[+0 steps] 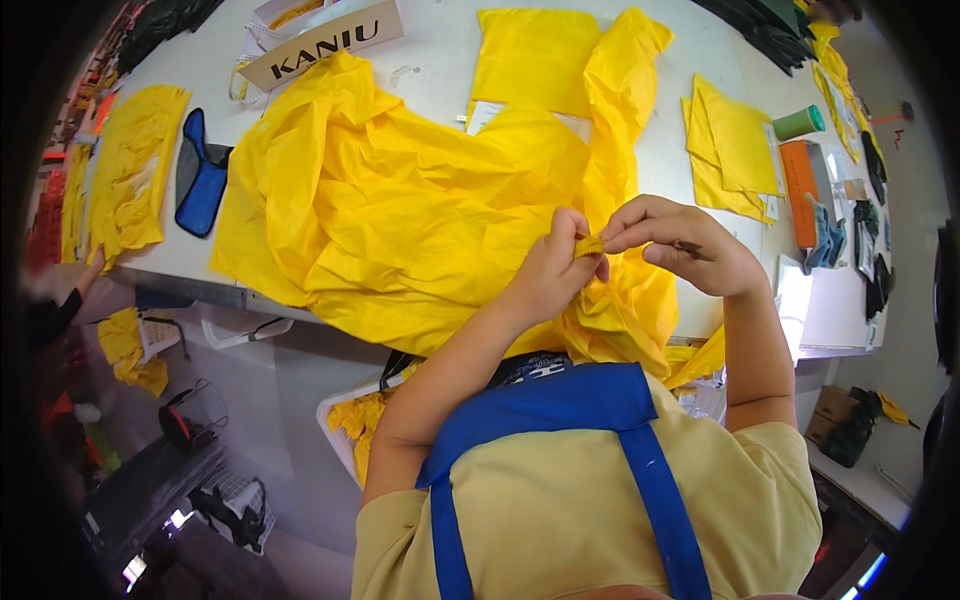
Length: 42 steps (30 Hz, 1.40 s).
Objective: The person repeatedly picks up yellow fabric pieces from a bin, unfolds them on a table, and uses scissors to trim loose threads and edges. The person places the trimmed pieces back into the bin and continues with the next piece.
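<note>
Pinching a small fold of the yellow garment (400,210) between thumb and fingers, the left hand (553,272) and the right hand (672,245) meet just above the near edge of the bench (440,45). Both grips are closed on that same fold of fabric, fingertips almost touching each other. The right hand also has a thin dark tool (690,247) tucked against its fingers; what kind it is cannot be told. Nearest of all, at the bottom of the view, are the person's pale yellow shirt and the blue apron straps (560,410) across it, with both bare forearms rising from there toward the hands.

The garment lies crumpled and spread wide over the middle of the bench, its near hem hanging over the edge below the hands. Under the bench, to the left, a white bin (345,420) holds more yellow pieces.

To the right of the hands sit an orange box (805,185) and, just beyond it, a green cylinder (798,122); between those and the garment lies a stack of folded yellow pieces (730,150). On the left part of the bench a blue and black piece (200,175) lies beside another yellow heap (130,170). Farther off, a flat yellow packet (530,60) rests past the garment, and a cardboard box (320,40) stands at the far left.
</note>
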Tool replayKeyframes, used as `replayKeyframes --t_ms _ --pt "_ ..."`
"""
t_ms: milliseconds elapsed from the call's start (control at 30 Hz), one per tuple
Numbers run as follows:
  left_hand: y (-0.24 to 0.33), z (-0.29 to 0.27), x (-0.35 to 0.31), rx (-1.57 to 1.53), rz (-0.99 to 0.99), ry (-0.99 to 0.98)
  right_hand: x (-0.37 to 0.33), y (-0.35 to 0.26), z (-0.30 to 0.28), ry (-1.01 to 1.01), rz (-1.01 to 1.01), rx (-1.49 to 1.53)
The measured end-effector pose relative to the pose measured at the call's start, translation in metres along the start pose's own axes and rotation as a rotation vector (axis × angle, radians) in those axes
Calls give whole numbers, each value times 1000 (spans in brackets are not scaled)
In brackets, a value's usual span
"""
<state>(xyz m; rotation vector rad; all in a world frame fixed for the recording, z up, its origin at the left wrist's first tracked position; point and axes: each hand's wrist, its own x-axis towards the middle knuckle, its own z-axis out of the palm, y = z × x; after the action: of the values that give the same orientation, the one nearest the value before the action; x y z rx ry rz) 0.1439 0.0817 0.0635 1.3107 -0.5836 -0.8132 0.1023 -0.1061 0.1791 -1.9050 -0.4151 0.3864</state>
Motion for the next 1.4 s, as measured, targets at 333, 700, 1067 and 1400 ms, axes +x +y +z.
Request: replayKeyframes --t_ms 333,700,1067,1400 --pt "12 64 11 -477 78 236 -88 66 11 176 271 395" --pt "12 81 29 69 281 242 -81 76 17 417 -38 1303" --pt "8 81 34 232 338 182 -56 66 8 608 229 287" --pt "0 79 38 -488 184 187 -107 79 -28 219 277 713"
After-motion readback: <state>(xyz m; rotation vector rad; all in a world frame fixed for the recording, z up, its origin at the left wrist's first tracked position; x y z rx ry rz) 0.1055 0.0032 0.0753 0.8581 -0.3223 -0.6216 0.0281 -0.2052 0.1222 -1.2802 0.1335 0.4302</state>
